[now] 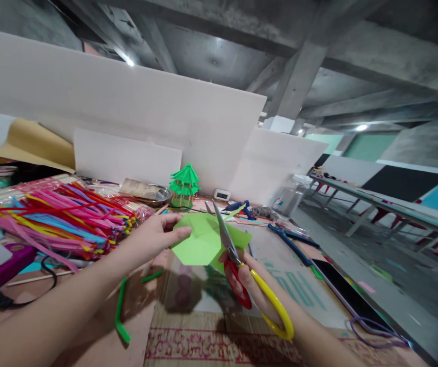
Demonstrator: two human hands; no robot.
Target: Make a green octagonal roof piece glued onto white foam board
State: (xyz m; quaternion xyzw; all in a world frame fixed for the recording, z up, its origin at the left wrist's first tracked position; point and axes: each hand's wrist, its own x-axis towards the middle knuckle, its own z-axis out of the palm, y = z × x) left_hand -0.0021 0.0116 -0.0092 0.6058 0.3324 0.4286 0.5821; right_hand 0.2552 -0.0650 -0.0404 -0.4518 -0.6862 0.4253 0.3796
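Bare forearms [77,285] forward, left hand [164,232] in a thumb-and-finger pinch, right hand [256,291] curled

In the left hand [168,232], the paper [198,242] is showing plain lime green. In the right hand [250,278], the scissors [235,253] are pairing silver blades with one red and one yellow loop. Left of the left hand, bundled pipe cleaners [77,214] are mixing pink, red, yellow, blue and purple; beyond it, a tiered model [185,182] is displaying vivid green. Below both hands, red fretwork [203,344] is patterning a brown surface [165,321].
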